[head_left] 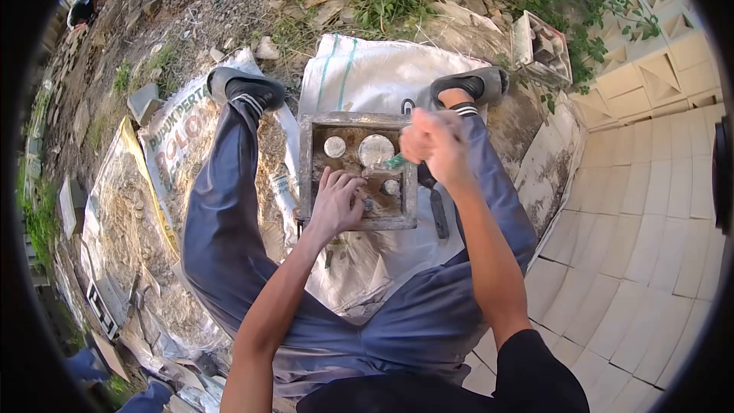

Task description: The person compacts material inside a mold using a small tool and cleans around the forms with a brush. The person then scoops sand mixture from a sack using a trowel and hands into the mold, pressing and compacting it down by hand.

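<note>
A shallow square mould (pixel 306 172) with a thick grey rim lies on a white sack between my legs. Inside it are two larger pale round discs (pixel 376 151) and a smaller round knob (pixel 391 187). My left hand (pixel 336 203) rests over the mould's lower left part, fingers apart and slightly bent, holding nothing. Above the upper right corner, my right hand (pixel 437 145) is closed and a little blurred. From its fist a small green tool (pixel 395 160) points down toward the larger disc; its exact kind is unclear.
A black-handled tool (pixel 438 213) lies right of the mould. White sacks (pixel 382 69) cover the ground. Pale patterned blocks (pixel 627 206) stand stacked at the right. A box-like mould (pixel 541 50) sits beyond my right foot. Rubble and weeds lie ahead; a person's blue clothing shows lower left.
</note>
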{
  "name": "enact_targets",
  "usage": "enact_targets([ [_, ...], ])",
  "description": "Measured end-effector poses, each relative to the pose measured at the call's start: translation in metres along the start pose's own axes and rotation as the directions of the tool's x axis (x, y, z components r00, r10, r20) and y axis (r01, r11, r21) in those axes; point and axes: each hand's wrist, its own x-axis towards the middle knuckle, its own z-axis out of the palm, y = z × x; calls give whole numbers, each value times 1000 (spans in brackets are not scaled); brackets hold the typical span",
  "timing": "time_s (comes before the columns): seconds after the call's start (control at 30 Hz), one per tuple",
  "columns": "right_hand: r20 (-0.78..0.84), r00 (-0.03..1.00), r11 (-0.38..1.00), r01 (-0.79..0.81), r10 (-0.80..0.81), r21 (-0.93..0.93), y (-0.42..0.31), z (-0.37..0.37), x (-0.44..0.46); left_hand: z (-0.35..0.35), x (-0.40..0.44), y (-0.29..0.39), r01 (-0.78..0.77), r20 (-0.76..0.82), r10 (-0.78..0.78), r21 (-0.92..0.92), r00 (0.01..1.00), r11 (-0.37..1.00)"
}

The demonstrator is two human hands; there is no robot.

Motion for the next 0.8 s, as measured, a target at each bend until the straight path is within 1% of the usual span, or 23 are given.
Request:
enact_targets([
  [0.03, 46, 998, 996, -42, 46, -78, 9, -2, 4, 1, -5, 3, -12, 4, 12, 3, 1000, 1000],
  [0.07, 40, 999, 997, -31, 35, -77, 28, -4, 5, 0, -10, 5, -64, -17, 65, 12, 998, 998],
  [0.1, -36, 999, 984, -20, 14, -177, 55, -9, 4, -1, -16, 5, -119, -32, 120, 24, 992, 993],
  [0.13, -113, 994, 962, -18, -13, -272, 71, -13, 1, 4, -21, 1, -86, -1, 86, 31, 996, 996],
  [0.17, -125, 992, 966, -7, -27, -260, 76, -14, -5, 9, -22, -3, -100, 13, 99, 43, 995, 994],
  [0.2, -235, 962, 963, 77, -140, -259, 81, -15, -10, 11, -19, -4, -96, 22, 95, 87, 995, 992],
  [0.23, -344, 907, 951, 154, -244, -268, 85, -16, -14, 12, -19, -4, -92, 31, 89, 127, 996, 988],
  [0.27, -392, 905, 986, 158, -163, -45, 87, -21, -18, 13, -20, -5, -106, 17, 105, 143, 994, 984],
  [0.3, -399, 901, 985, 170, -171, -40, 80, -19, -20, 12, -20, 0, -117, 23, 115, 152, 993, 981],
  [0.37, -421, 878, 973, 189, -228, -132, 69, -16, -26, 17, -20, 15, -116, -76, 131, 175, 988, 978],
  [0.4, -438, 869, 972, 196, -232, -127, 56, -14, -24, 21, -17, 24, -140, -92, 157, 164, 983, 976],
  [0.43, -446, 865, 973, 182, -229, -145, 39, -12, -21, 28, -11, 35, -150, -74, 164, 167, 984, 974],
  [0.47, -456, 862, 973, 166, -222, -161, 32, -10, -22, 35, -5, 46, 38, -160, -17, 129, 987, 991],
  [0.5, -472, 855, 975, 163, -216, -151, 54, -18, -27, 38, -4, 53, 226, -238, -203, 76, 950, 971],
  [0.53, -434, 865, 966, 199, -251, -163, 88, -32, -28, 40, -1, 56, 285, -301, -243, 104, 922, 953],
  [0.57, -388, 874, 954, 239, -292, -180, 103, -40, -27, 45, -2, 55, 279, -307, -237, 99, 922, 955],
  [0.6, -455, 871, 981, 136, -185, -140, 98, -35, -24, 49, -9, 49, 243, -325, -196, 113, 925, 963],
  [0.63, -426, 894, 987, 90, -139, -133, 88, -31, -20, 49, -12, 46, 214, -346, -157, 133, 925, 968],
  [0.67, -464, 871, 984, 107, -160, -139, 82, -28, -18, 50, -20, 41, 155, -312, -92, 183, 946, 971],
  [0.7, -507, 843, 982, 123, -179, -143, 71, -21, -17, 51, -21, 35, 155, -311, -90, 193, 946, 969],
  [0.73, -505, 846, 984, 119, -170, -132, 67, -18, -17, 54, -24, 30, 124, -310, -60, 189, 949, 974],
  [0.8, -468, 808, 933, 304, -359, -192, 66, -10, -28, 54, -27, 35, 61, -313, -10, 153, 950, 986],
])
